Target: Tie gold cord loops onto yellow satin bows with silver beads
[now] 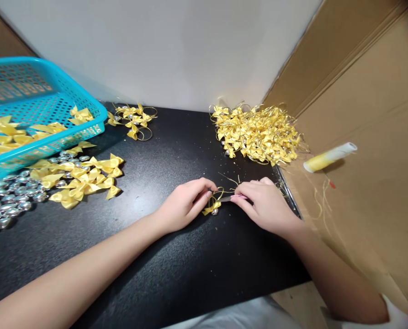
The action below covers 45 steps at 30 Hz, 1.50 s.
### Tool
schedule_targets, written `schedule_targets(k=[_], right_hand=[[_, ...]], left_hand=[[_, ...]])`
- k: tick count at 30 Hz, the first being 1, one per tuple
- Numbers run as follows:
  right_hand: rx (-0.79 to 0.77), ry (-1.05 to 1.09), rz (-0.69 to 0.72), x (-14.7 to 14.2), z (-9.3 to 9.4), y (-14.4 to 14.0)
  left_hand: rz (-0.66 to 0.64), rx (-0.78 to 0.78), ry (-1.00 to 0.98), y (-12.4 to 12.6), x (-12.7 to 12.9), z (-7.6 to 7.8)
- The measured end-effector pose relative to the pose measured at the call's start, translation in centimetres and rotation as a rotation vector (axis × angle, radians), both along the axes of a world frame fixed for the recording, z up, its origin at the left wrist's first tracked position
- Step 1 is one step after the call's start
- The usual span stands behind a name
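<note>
My left hand (192,203) pinches a yellow ribbon bow (212,209) by its loop of gold cord (218,193), just above the table. A small silver bell or bead (214,211) hangs at the bow's centre. In my right hand (263,205) is a small purple-handled blade (226,198), its grey tip pointing left and reaching the gold loop. My fingers cover most of the handle, so I cannot tell whether it is scissors. Loose gold cord ends (231,180) lie beyond, between my two hands.
On the black table (169,155), finished-looking bows with loops make a large pile (258,132) and a small group (135,119). Left are loose bows (87,178), silver beads (10,196) and a blue basket (46,141). A yellow-white tube (330,156) is by the cardboard (371,114).
</note>
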State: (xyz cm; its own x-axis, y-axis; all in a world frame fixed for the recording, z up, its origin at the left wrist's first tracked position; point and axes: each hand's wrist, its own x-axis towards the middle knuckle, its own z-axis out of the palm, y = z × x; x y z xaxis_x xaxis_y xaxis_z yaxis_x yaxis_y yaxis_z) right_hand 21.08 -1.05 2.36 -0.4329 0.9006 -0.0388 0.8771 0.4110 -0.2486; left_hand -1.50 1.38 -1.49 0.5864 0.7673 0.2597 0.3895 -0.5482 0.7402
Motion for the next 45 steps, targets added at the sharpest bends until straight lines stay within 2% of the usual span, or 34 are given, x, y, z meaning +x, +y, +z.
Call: schedule_targets(k=[4,7,9,11,14,16,20,22,23,27,31,34,36,38,41,43,45], right_hand=[[0.039,0.077,-0.148,1.8,-0.1,-0.4],[0.095,0.097,-0.323,4.6,-0.6,-0.9],[0.135,0.031,-0.437,6.8,-1.1,-1.4],[0.210,-0.082,-0.515,8.7,-1.7,-2.0],[0.321,-0.213,-0.578,10.9,-2.7,-3.0],[0.382,-0.243,-0.587,11.8,-3.3,-3.7],[0.478,-0.265,-0.599,12.4,-4.3,-4.5],[0.503,-0.277,-0.620,12.4,-4.7,-4.7],[0.506,-0.279,-0.631,12.4,-4.8,-4.7],[0.515,-0.260,-0.675,12.2,-5.1,-4.8],[0.487,-0.270,-0.718,12.3,-5.0,-4.9],[0.482,-0.246,-0.730,11.4,-4.1,-4.7],[0.509,-0.123,-0.684,9.4,-3.1,-4.4],[0.459,0.122,-0.533,6.3,-2.2,-4.1],[0.147,0.397,-0.278,0.7,-1.4,-3.3],[0.127,0.480,-0.196,-2.3,-1.4,-2.5],[0.194,0.517,-0.134,-4.0,-1.8,-1.7]], left_hand=[[0.027,-0.012,-0.012,0.0,-0.1,0.0],[0.066,-0.055,-0.035,0.2,-0.1,0.0],[0.097,-0.088,-0.083,0.5,-0.2,0.0],[0.196,-0.097,-0.165,1.1,-0.4,-0.1],[0.467,-0.055,-0.268,2.3,-1.0,-0.4],[0.551,-0.025,-0.196,3.0,-1.5,-0.5],[0.561,0.124,0.140,2.8,-1.6,-0.1],[0.530,0.175,0.203,2.0,-1.1,0.4],[0.458,0.167,0.227,1.6,-0.8,0.6],[0.165,0.043,0.268,0.5,0.2,0.8],[0.024,-0.086,0.194,0.4,0.3,0.5],[-0.010,-0.122,0.135,0.4,0.2,0.7],[-0.011,-0.088,0.088,0.3,0.3,1.0],[0.000,0.002,0.050,0.0,0.4,1.1],[0.034,0.187,0.007,-0.5,0.5,0.9],[0.056,0.294,-0.040,-0.9,0.4,0.5],[0.089,0.361,-0.108,-1.2,0.2,0.1]])
